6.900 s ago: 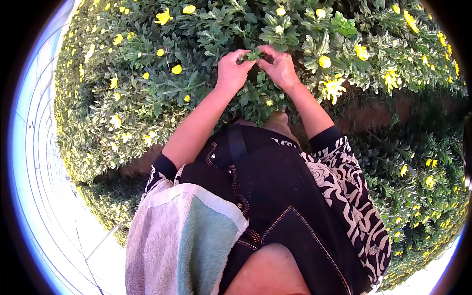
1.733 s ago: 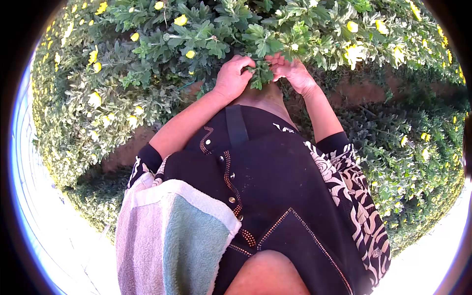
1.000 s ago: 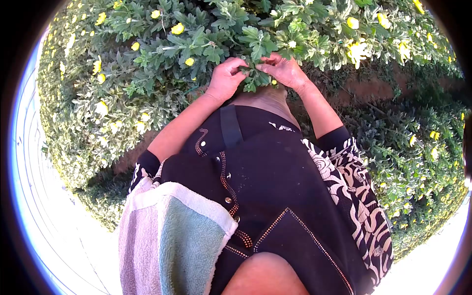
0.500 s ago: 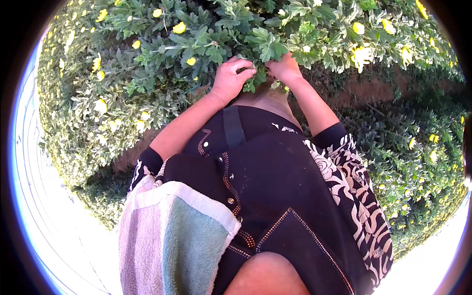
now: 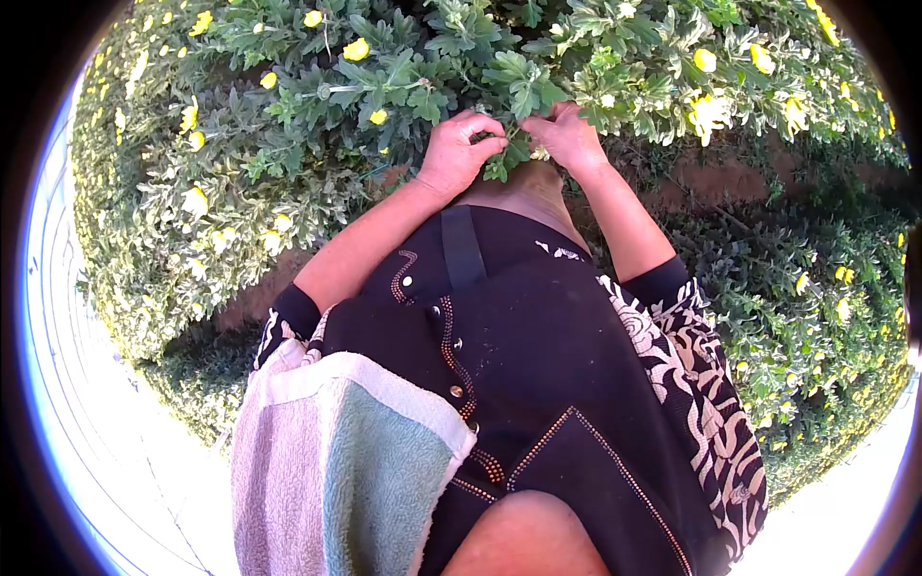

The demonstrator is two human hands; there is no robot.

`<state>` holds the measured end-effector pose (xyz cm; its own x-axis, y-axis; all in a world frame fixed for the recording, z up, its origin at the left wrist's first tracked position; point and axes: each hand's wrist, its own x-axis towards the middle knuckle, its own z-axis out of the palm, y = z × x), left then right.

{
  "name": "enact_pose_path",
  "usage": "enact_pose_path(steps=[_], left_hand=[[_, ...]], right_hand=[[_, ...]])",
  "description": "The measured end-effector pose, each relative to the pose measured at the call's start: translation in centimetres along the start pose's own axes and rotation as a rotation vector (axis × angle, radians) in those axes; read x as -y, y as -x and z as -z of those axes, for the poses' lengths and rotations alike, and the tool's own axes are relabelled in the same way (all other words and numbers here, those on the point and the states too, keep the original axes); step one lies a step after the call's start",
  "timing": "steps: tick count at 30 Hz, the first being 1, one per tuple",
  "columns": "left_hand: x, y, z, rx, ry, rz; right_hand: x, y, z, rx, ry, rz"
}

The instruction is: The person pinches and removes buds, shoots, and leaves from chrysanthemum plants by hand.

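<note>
My left hand (image 5: 461, 156) is at the near edge of a leafy chrysanthemum plant (image 5: 519, 77), its thumb and fingers curled together in a pinch on a green leafy stem (image 5: 516, 149). Just to the right, my right hand (image 5: 569, 139) is closed at the same stem, thumb and fingertips pressed together among the leaves. The two hands are a short gap apart, with the stem's leaves hanging between them. Foliage partly covers the right fingertips.
Yellow flowers (image 5: 356, 49) dot the dense bushes ahead and to both sides. Brown soil (image 5: 720, 180) shows between rows at the right. A striped towel (image 5: 384, 470) hangs over my dark top (image 5: 547, 336). Pale sheeting with thin lines (image 5: 115, 451) lies at the far left.
My right hand has shifted slightly right and turned, so more of its back and thumb show. The left hand keeps its pinch, moving only a little to the right.
</note>
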<state>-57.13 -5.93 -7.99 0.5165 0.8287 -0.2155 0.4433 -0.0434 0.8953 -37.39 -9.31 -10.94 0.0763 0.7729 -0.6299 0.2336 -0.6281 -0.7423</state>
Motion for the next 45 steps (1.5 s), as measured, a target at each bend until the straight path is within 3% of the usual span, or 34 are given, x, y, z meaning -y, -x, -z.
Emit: enact_pose_path(steps=[1, 2, 3, 5, 7, 9, 10, 12, 15, 17, 19, 23, 27, 29, 31, 32, 33, 34, 36, 38, 43, 45], left_hand=[[0.1, 0.0, 0.0, 0.001, -0.017, -0.003], [0.4, 0.0, -0.1, -0.001, -0.016, -0.006], [0.6, -0.2, -0.2, -0.02, 0.013, -0.019], [1.0, 0.0, -0.3, -0.039, 0.042, -0.03], [0.8, 0.0, -0.1, -0.052, 0.132, 0.096], [1.1, 0.0, -0.2, -0.053, 0.194, 0.102], [1.2, 0.0, -0.3, -0.049, 0.259, 0.11], [1.3, -0.1, -0.5, -0.046, 0.233, 0.123], [0.6, 0.0, -0.7, -0.047, 0.256, 0.197], [0.4, 0.0, -0.6, -0.06, 0.305, 0.257], [0.6, 0.1, -0.6, -0.06, 0.418, 0.221], [0.6, 0.5, -0.8, -0.042, 0.39, 0.209], [0.9, 0.9, -1.0, -0.038, 0.401, 0.198], [1.0, 0.5, -0.5, -0.059, 0.37, 0.178], [0.7, 0.9, -0.7, -0.047, 0.384, 0.216], [0.5, 0.8, -0.8, -0.047, 0.438, 0.216], [0.4, 0.7, -1.0, -0.054, 0.442, 0.215], [0.1, 0.7, -1.2, -0.093, 0.408, 0.218], [-0.2, 0.7, -1.1, -0.143, 0.374, 0.226], [-0.4, 0.6, -0.6, -0.123, -0.241, 0.01], [-1.3, 0.5, -0.5, -0.132, -0.357, 0.0], [-1.2, 0.4, -0.6, -0.089, -0.276, -0.03]], right_hand=[[1.3, 0.6, 0.3, -0.106, 0.255, -0.093], [2.7, 1.1, 0.8, -0.065, 0.468, -0.069], [2.7, 1.1, 0.8, -0.066, 0.471, -0.064], [2.2, 1.2, 0.4, -0.173, 0.807, 0.07], [2.6, 1.7, 0.9, -0.14, 0.794, 0.103], [3.0, 3.2, 1.3, -0.148, 0.707, 0.307], [3.0, 3.9, 1.0, -0.147, 0.71, 0.307], [3.0, 4.9, 0.2, -0.208, 0.803, 0.597], [2.7, 4.4, -1.3, -0.282, 0.756, 0.566], [3.0, 4.0, -0.6, -0.214, 0.758, 0.525], [3.3, 3.5, 0.1, -0.149, 0.539, 0.268], [3.2, 0.9, 1.6, -0.074, 0.943, 0.178], [4.0, -0.8, 2.4, -0.103, 1.042, 0.145], [4.1, -0.7, 2.6, -0.093, 1.01, 0.221], [4.6, 1.2, 2.7, 0.09, 0.653, 0.437], [2.5, -0.2, 2.1, 0.216, 0.305, 0.584], [3.7, 1.2, 1.9, 0.229, 0.33, 0.458], [2.2, 0.6, 0.6, 0.256, -0.073, 0.374], [1.3, 0.3, -0.8, 0.288, -0.471, 0.276], [2.0, 1.1, -0.4, 0.19, 0.046, 0.307], [3.4, 2.2, 0.4, 0.185, 0.121, 0.303], [2.6, 1.8, 0.3, 0.234, -0.116, 0.149]])
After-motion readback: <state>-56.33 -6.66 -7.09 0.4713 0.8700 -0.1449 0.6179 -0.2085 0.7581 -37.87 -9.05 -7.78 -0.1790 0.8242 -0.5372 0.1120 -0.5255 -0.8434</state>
